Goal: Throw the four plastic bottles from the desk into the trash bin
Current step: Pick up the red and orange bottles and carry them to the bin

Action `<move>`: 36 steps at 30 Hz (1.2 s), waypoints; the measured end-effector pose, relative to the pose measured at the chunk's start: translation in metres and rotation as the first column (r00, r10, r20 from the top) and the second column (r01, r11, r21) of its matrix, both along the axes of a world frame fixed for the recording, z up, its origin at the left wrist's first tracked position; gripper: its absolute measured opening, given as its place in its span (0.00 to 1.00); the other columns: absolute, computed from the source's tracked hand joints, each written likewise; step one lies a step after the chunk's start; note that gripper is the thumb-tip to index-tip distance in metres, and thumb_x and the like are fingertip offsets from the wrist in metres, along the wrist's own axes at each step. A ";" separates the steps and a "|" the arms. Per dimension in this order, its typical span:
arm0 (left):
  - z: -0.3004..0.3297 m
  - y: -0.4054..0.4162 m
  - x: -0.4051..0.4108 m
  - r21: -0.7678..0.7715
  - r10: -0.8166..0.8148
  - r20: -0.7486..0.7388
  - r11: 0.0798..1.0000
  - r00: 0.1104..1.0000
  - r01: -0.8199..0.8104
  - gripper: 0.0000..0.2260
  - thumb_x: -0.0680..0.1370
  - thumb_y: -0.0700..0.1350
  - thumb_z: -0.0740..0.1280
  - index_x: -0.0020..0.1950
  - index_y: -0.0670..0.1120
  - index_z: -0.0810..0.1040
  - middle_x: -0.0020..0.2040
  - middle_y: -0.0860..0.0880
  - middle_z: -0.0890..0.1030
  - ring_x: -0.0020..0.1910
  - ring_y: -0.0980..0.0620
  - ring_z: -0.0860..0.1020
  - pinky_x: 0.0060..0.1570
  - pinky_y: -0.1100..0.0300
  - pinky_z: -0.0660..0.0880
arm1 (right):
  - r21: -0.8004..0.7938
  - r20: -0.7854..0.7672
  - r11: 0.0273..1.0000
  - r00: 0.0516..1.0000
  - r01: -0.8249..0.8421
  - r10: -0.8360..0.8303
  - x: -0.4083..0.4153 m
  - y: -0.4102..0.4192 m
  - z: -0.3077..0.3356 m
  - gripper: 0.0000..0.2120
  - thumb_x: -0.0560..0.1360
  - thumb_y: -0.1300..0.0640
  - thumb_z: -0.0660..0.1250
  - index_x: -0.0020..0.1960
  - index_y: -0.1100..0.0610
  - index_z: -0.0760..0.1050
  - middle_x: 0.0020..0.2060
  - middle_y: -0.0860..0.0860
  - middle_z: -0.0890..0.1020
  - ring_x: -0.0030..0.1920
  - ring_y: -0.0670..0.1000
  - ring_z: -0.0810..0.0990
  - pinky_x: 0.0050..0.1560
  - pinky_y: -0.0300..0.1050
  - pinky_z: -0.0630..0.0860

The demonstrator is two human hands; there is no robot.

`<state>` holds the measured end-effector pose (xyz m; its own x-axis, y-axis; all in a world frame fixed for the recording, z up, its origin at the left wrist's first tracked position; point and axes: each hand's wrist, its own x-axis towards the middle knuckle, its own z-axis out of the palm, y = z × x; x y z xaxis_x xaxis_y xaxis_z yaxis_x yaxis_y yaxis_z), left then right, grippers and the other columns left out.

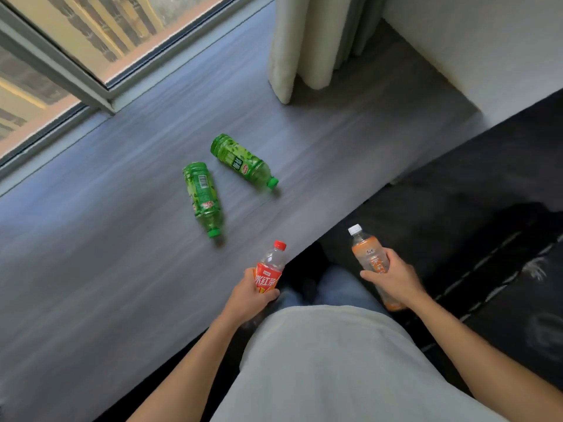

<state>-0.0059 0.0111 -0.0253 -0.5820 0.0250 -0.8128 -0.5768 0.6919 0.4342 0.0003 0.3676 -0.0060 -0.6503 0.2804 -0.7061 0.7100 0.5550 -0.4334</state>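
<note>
My left hand (253,292) is wrapped around the red-label bottle (269,271) at the desk's (106,269) near edge; my right hand (393,277) grips the orange bottle (367,254) out past that edge. Two green bottles (203,197) lie on their sides mid-desk, caps toward me, the left hand nearer. The trash bin isn't visible, probably behind me.

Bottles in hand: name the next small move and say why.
Probably carry both to the trash bin, which is not in view. The left hand grips the red-label bottle, the right hand the orange bottle. Neither hand is free for the two green bottles on the desk.
</note>
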 end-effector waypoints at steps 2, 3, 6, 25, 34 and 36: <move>-0.002 0.014 -0.018 0.007 -0.157 -0.006 0.988 0.988 0.157 0.27 0.67 0.59 0.73 0.61 0.55 0.67 0.47 0.57 0.78 0.44 0.55 0.78 0.39 0.60 0.71 | 0.022 0.028 0.993 0.992 0.120 -0.121 0.039 0.008 -0.001 0.25 0.61 0.43 0.79 0.54 0.43 0.72 0.42 0.41 0.82 0.41 0.43 0.80 0.38 0.42 0.73; -0.002 0.024 -0.027 0.011 -0.239 -0.005 0.971 0.971 0.239 0.27 0.67 0.59 0.74 0.61 0.56 0.66 0.47 0.57 0.77 0.45 0.53 0.78 0.39 0.60 0.70 | 0.036 0.045 0.984 0.983 0.174 -0.176 0.060 0.012 -0.003 0.25 0.61 0.43 0.79 0.54 0.43 0.72 0.41 0.41 0.82 0.41 0.44 0.80 0.38 0.42 0.73; -0.003 0.064 -0.054 0.047 -0.428 0.016 0.903 0.904 0.427 0.28 0.66 0.58 0.75 0.61 0.58 0.65 0.49 0.56 0.76 0.46 0.54 0.77 0.40 0.60 0.70 | 0.078 0.075 0.932 0.930 0.354 -0.359 0.119 0.022 -0.007 0.25 0.61 0.44 0.79 0.54 0.44 0.73 0.42 0.43 0.82 0.41 0.48 0.81 0.39 0.43 0.73; -0.009 0.328 -0.104 -0.133 -0.850 0.053 0.514 0.524 0.847 0.30 0.70 0.56 0.76 0.66 0.45 0.70 0.55 0.45 0.82 0.52 0.43 0.82 0.56 0.45 0.80 | 0.025 0.151 0.508 0.499 0.861 -0.854 0.246 0.151 -0.034 0.16 0.67 0.48 0.78 0.48 0.49 0.74 0.44 0.53 0.82 0.40 0.54 0.79 0.41 0.45 0.71; -0.008 0.368 -0.128 -0.227 -0.808 0.161 0.529 0.567 0.818 0.32 0.73 0.55 0.76 0.72 0.46 0.69 0.59 0.44 0.82 0.54 0.45 0.82 0.54 0.53 0.78 | -0.109 0.008 0.443 0.447 0.890 -0.895 0.166 0.287 -0.031 0.19 0.63 0.42 0.76 0.49 0.47 0.75 0.39 0.45 0.83 0.40 0.46 0.81 0.35 0.42 0.71; -0.008 0.386 -0.138 -0.202 -0.805 0.158 0.541 0.572 0.817 0.32 0.73 0.56 0.76 0.72 0.47 0.71 0.59 0.46 0.83 0.53 0.47 0.82 0.52 0.56 0.77 | -0.120 0.005 0.467 0.470 0.876 -0.882 0.150 0.315 -0.032 0.20 0.63 0.40 0.76 0.49 0.46 0.74 0.39 0.45 0.83 0.39 0.46 0.82 0.36 0.43 0.72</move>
